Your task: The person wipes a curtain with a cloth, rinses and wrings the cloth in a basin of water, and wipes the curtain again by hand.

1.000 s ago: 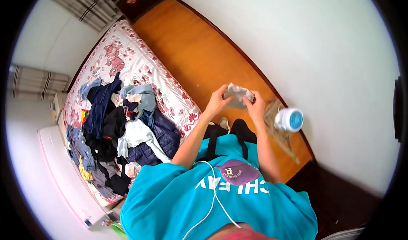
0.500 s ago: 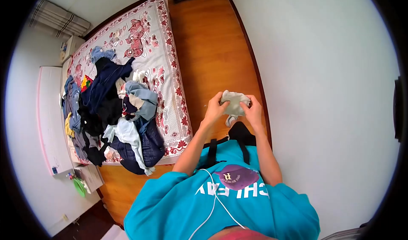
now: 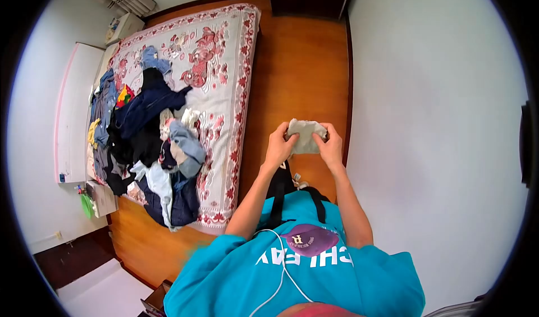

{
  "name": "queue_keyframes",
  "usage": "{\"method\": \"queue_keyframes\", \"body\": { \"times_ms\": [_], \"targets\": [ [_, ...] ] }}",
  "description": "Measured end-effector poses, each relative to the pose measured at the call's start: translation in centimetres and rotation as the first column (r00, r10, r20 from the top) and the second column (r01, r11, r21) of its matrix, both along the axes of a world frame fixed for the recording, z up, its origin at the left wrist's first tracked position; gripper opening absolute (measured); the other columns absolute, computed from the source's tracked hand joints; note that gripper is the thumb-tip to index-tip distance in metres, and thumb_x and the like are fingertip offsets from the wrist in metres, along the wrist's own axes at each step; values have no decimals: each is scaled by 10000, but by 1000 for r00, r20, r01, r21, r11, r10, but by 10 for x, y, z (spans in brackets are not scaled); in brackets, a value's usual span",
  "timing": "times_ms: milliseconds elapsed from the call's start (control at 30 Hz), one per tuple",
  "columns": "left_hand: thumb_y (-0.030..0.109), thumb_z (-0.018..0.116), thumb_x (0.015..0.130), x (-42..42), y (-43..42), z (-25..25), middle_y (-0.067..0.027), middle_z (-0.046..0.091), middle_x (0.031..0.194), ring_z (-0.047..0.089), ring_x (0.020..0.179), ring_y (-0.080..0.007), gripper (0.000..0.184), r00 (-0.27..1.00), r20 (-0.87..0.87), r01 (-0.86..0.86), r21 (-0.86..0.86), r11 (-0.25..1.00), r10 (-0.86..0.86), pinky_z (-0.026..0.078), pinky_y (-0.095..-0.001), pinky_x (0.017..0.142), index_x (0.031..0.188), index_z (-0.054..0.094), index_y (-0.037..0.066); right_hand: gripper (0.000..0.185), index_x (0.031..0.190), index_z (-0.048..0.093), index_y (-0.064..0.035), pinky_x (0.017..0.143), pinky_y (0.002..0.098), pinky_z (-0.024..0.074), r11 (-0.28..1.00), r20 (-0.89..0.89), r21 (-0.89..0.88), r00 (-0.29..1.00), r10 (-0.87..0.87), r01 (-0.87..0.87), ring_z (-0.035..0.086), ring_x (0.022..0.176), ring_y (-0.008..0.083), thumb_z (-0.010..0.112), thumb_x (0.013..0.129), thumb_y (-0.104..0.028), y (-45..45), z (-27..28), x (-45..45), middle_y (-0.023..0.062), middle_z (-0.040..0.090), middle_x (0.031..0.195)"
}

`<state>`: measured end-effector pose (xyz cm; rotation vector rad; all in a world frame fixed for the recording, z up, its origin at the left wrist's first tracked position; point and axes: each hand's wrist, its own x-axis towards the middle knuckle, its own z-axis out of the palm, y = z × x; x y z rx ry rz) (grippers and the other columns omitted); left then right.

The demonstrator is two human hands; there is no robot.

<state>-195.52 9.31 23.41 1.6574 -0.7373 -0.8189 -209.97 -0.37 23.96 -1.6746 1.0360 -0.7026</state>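
Note:
Between my two hands, in front of my body, is a small folded pale grey cloth (image 3: 306, 138); what kind of garment it is I cannot make out. My left hand (image 3: 279, 146) pinches its left edge, thumb on the near face. The right edge is gripped by my right hand (image 3: 330, 147) in the same way. Fingers behind the cloth are hidden. Off to the left, apart from both hands, a heap of clothes lies on the bed, with a dark navy garment (image 3: 149, 106), light blue denim (image 3: 188, 143) and a white long-sleeved top (image 3: 160, 188).
The bed (image 3: 224, 120) has a red-and-white patterned cover. Wooden floor (image 3: 297, 76) runs between it and the pale wall (image 3: 426, 120) on my right. A dark cabinet (image 3: 306, 0) stands at the far end. A white cord (image 3: 285, 272) hangs over my blue top.
The view has shifted, with more of the far cabinet showing and my feet placed differently. Both hands keep hold of the cloth, which now looks flatter and squarer.

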Motion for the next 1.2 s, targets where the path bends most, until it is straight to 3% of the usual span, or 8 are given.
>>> {"method": "queue_keyframes", "body": {
  "times_ms": [333, 500, 567, 633, 733, 933, 1033, 1200],
  "targets": [
    [74, 650, 872, 123, -202, -5, -107, 692, 917, 644, 821, -138, 237, 995, -100, 14, -79, 997, -22, 509, -301, 735, 1084, 603, -20, 357, 1179, 576, -31, 717, 357, 521, 996, -4, -85, 1000, 4, -5, 673, 820, 274, 703, 847, -75, -195, -8, 122, 168, 671, 970],
    [71, 654, 881, 182, -294, 3, -138, 704, 972, 660, 885, -168, 310, 993, -114, -24, -129, 991, 9, 517, -305, 767, 1161, 563, -26, 398, 1259, 567, -68, 724, 309, 509, 999, 2, -24, 1000, -30, 30, 648, 870, 195, 685, 880, -95, -273, 19, 183, 123, 655, 1003],
    [75, 660, 882, 203, -331, 5, -149, 702, 978, 665, 861, -171, 377, 994, -76, -96, -210, 973, 82, 522, -301, 734, 1221, 519, -12, 369, 1253, 588, -86, 733, 314, 506, 964, -141, -261, 990, 10, -47, 639, 871, 223, 675, 900, -151, -306, 10, 205, 124, 639, 988],
    [82, 663, 885, 228, -367, 10, -154, 701, 975, 666, 844, -168, 391, 991, -109, -98, -132, 986, 84, 521, -297, 709, 1233, 507, -7, 398, 1296, 584, -107, 813, 324, 504, 989, -189, -131, 981, 46, -71, 614, 956, 269, 661, 921, -214, -339, -2, 228, 151, 599, 1061],
    [91, 668, 887, 262, -425, 9, -156, 696, 959, 664, 812, -157, 393, 984, -123, -136, -78, 988, 126, 515, -286, 663, 1232, 501, 2, 492, 1400, 521, -146, 1039, 434, 384, 814, -295, -567, 954, -55, -128, 473, 1236, 379, 639, 937, -265, -385, -8, 269, 199, 488, 1340],
    [104, 658, 910, 335, -533, 5, -130, 683, 903, 646, 761, -142, 339, 956, -183, -247, -82, 965, 229, 507, -282, 630, 1198, 509, 6, 501, 1390, 487, -49, 1012, 392, 434, 893, 30, -199, 909, 417, -403, 514, 1249, 373, 632, 935, -200, -505, 9, 351, 202, 507, 1382],
    [115, 640, 932, 373, -573, 20, -120, 677, 915, 642, 775, -141, 308, 909, -310, -322, -102, 941, 277, 506, -288, 644, 1190, 521, -3, 425, 1316, 527, -13, 967, 394, 459, 902, 73, -199, 912, 403, -382, 577, 1162, 374, 625, 934, -172, -554, 13, 397, 209, 597, 1256],
    [143, 610, 959, 424, -606, -3, -67, 667, 985, 614, 874, -126, 315, 889, -53, -456, -3, 890, 455, 504, -285, 725, 1231, 544, -1, 319, 1228, 566, -2, 877, 410, 486, 860, 38, -202, 874, 485, -468, 606, 1060, 402, 598, 948, -153, -617, 13, 471, 225, 629, 1149]
  ]
}}
